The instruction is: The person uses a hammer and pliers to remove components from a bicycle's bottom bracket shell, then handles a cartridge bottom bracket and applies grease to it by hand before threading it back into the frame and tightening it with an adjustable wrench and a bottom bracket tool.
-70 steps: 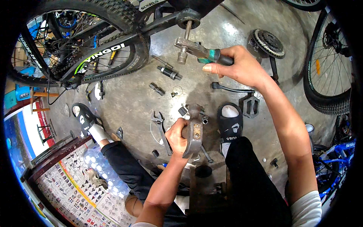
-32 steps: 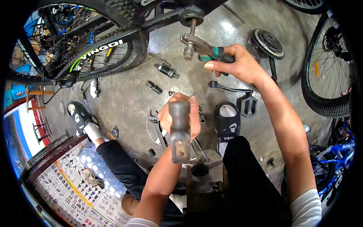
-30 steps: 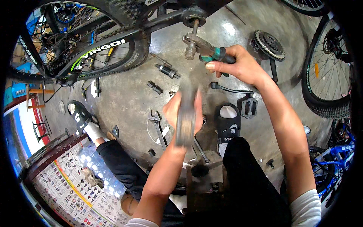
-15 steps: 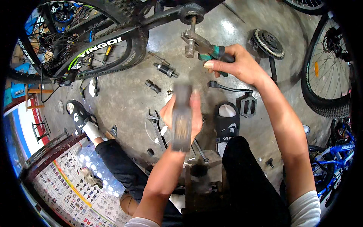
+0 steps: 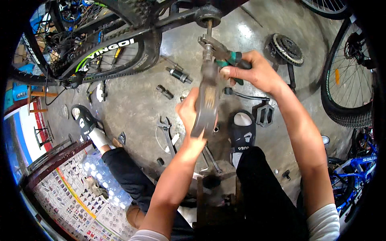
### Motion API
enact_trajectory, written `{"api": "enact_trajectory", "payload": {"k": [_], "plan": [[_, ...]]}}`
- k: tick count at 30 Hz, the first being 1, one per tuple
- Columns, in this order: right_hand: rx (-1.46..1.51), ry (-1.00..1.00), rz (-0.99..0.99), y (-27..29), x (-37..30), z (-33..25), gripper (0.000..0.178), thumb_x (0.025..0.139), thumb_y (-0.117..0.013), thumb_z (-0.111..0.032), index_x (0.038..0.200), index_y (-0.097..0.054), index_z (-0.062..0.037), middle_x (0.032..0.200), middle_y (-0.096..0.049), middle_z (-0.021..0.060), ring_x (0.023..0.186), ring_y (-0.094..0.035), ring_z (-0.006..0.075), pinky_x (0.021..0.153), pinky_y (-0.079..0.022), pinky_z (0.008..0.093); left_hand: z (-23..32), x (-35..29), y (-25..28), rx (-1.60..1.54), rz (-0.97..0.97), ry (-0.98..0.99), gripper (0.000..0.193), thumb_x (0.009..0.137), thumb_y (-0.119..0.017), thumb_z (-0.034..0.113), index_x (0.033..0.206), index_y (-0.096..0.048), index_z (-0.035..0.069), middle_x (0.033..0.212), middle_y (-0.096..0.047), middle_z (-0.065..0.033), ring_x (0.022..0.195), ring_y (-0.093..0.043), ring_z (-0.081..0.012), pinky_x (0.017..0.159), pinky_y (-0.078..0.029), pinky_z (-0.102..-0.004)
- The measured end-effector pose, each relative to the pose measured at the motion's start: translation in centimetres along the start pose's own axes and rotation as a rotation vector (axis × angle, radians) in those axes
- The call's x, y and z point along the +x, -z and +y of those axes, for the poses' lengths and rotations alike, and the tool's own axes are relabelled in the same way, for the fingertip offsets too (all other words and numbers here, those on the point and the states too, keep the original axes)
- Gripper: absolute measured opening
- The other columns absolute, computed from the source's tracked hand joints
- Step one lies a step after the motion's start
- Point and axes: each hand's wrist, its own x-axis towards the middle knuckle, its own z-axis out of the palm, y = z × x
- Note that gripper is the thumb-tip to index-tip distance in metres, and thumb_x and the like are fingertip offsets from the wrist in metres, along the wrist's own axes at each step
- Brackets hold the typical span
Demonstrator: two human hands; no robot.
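Note:
My left hand is closed around a hammer, which is smeared by motion. The hammer's front end meets or nearly meets the lower end of a metal rod; I cannot tell if they touch. That rod reaches up into the round bottom bracket opening of a black bike frame. My right hand is closed on pliers with green and black handles, their jaws around the rod.
On the concrete floor lie a cartridge bottom bracket, a small dark metal part, an adjustable wrench, a crank arm with pedal and a crankset. A bike wheel stands at right, a blue bike below it.
My left hand has swung the hammer up and away from me, toward the rod's lower end. My right hand keeps the pliers on the rod. The whole view has shifted slightly.

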Motion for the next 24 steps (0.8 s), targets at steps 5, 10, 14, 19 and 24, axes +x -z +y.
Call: {"api": "enact_trajectory", "payload": {"k": [5, 10, 14, 19, 24], "plan": [[0.014, -0.011, -0.039, -0.4, 0.3, 0.1, 0.028, 0.091, -0.078, -0.027, 0.096, -0.073, 0.0003, 0.077, -0.069, 0.0037, 0.069, -0.062, 0.0100, 0.065, -0.048, 0.0272, -0.2, -0.2, 1.0, -0.156, 0.133, -0.284, 0.017, 0.076, -0.073, 0.003, 0.073, -0.056, 0.002, 0.060, -0.051, -0.0065, 0.052, -0.048, -0.0178, 0.052, -0.040, -0.0283], [0.079, -0.014, -0.029, -0.2, 0.1, 0.5, 0.028, 0.091, -0.077, -0.026, 0.095, -0.072, 0.0011, 0.078, -0.069, 0.0038, 0.069, -0.063, 0.0109, 0.065, -0.049, 0.0274, 1.5, 0.2, 0.6, -0.104, 0.073, -0.122, 0.015, 0.073, -0.075, 0.006, 0.078, -0.062, 0.002, 0.063, -0.055, -0.0073, 0.053, -0.052, -0.0170, 0.054, -0.043, -0.0301], [0.079, 0.013, -0.043, -0.4, 0.7, 0.6, 0.043, 0.085, -0.082, -0.039, 0.093, -0.074, 0.0026, 0.076, -0.070, 0.0048, 0.065, -0.063, 0.0114, 0.063, -0.052, 0.0283, -0.6, 0.3, 0.3, -0.184, 0.175, -0.273, 0.018, 0.077, -0.071, -0.002, 0.073, -0.055, 0.002, 0.061, -0.053, -0.0071, 0.051, -0.051, -0.0211, 0.053, -0.044, -0.0306], [0.178, 0.019, 0.023, 0.5, 0.9, 0.5, 0.044, 0.089, -0.079, -0.038, 0.104, -0.072, 0.0031, 0.081, -0.071, 0.0047, 0.066, -0.064, 0.0109, 0.063, -0.052, 0.0270, 0.5, 0.4, -0.1, -0.093, 0.040, 0.004, 0.021, 0.093, -0.064, 0.010, 0.076, -0.053, 0.004, 0.067, -0.050, -0.0056, 0.059, -0.047, -0.0164, 0.060, -0.042, -0.0313], [0.052, -0.001, -0.052, -0.3, 0.4, 0.9, 0.045, 0.087, -0.081, -0.039, 0.098, -0.074, 0.0039, 0.076, -0.070, 0.0039, 0.065, -0.064, 0.0100, 0.064, -0.053, 0.0279, -0.4, -3.3, 2.7, -0.061, -0.071, -0.006, 0.020, 0.103, -0.058, 0.023, 0.098, -0.053, 0.005, 0.084, -0.053, -0.0031, 0.074, -0.050, -0.0172, 0.073, -0.043, -0.0312]]}}
